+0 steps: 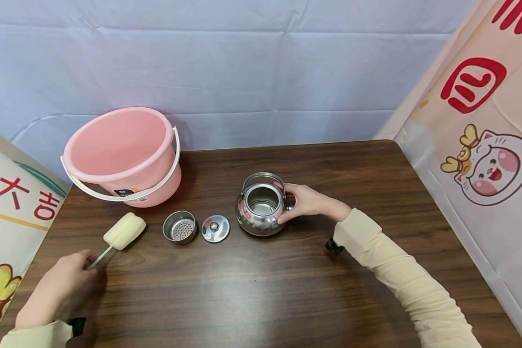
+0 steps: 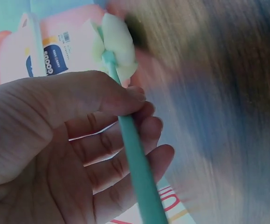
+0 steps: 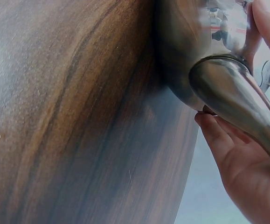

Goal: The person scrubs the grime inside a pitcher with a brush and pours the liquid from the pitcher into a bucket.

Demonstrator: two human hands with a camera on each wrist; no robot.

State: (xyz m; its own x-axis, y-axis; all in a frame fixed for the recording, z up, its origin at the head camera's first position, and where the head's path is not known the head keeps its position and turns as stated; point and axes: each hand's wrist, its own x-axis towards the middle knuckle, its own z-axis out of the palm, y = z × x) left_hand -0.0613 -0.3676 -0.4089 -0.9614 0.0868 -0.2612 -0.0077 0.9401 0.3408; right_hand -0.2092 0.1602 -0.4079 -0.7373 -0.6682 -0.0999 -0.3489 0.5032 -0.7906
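My left hand pinches the thin green handle of a sponge brush between thumb and fingers. The brush's pale yellow sponge head points toward the bucket, close over the table. Around the spout side of a shiny steel teapot, my right hand grips with thumb in front and fingers behind. In the right wrist view the spout runs between the thumb and fingers. The teapot stands lidless, its bail handle raised.
A pink bucket with a white handle stands at the back left. Between brush and teapot lie a perforated steel strainer and a round steel lid with a knob. Fabric backdrops border the dark wooden table.
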